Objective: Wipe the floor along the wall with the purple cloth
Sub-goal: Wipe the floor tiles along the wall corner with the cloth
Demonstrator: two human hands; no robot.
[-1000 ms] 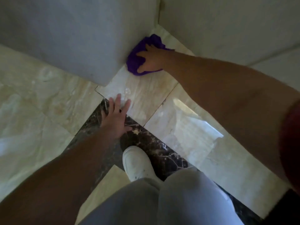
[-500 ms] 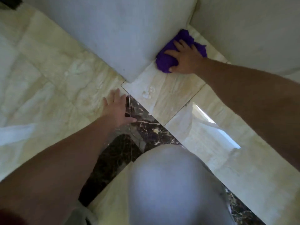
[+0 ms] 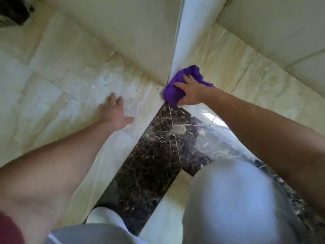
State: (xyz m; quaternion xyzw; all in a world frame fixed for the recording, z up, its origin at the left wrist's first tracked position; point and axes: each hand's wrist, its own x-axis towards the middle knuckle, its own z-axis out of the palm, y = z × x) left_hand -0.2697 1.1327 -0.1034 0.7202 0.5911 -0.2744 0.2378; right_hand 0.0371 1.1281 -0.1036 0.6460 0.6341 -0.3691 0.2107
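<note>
head view: the right hand (image 3: 190, 93) presses flat on the bunched purple cloth (image 3: 173, 94), fingers spread over it, at the foot of the wall (image 3: 177, 50) corner on the floor (image 3: 70, 81); the left hand (image 3: 114, 115) lies open, palm down on pale tile beside the dark marble strip (image 3: 158, 147)

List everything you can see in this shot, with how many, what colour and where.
Crumpled purple cloth: one, purple, on the floor at the wall's outer corner.
Glossy marble floor tiles: many, cream, all around.
Dark veined marble strip: one, brown-black, centre.
Wall: one, pale, top.
Dark object: one, black, top left, unclear.
White shoe: one, bottom centre.
Grey trouser knee: one, lower right.
Left hand: flat on the floor.
Right hand: pressing on the cloth.
</note>
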